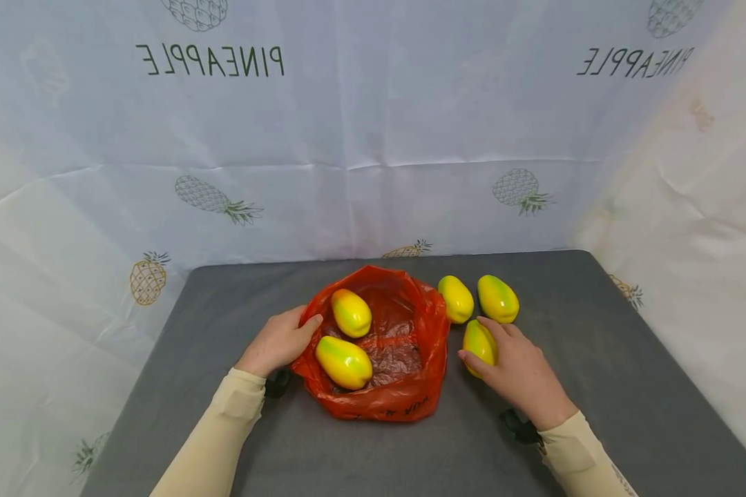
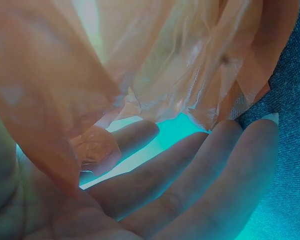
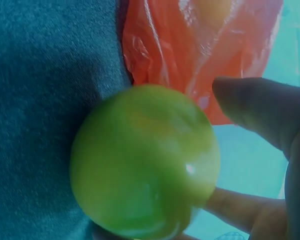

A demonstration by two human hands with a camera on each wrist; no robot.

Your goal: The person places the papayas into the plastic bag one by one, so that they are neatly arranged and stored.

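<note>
An open red plastic bag [image 1: 388, 407] stands on the table with two glossy oblong yellow fruits inside, one upper fruit [image 1: 351, 314] and one lower fruit [image 1: 344, 362]. My left hand [image 1: 282, 342] holds the bag's left rim, thumb over the edge; in the left wrist view its long fingers [image 2: 185, 195] lie along the outside plastic. Right of the bag, my right hand [image 1: 519, 366] reaches around a yellow-green fruit [image 3: 145, 160]. The thumb stands apart from this fruit in the right wrist view, and the other fingers are partly hidden behind it.
Two more yellow fruits lie behind my right hand, the nearer one [image 1: 456, 299] close to the bag and another fruit [image 1: 498, 299] to its right. A dark grey cloth covers the table [image 1: 373, 459]. Behind it hangs a white pineapple-print curtain [image 1: 373, 124].
</note>
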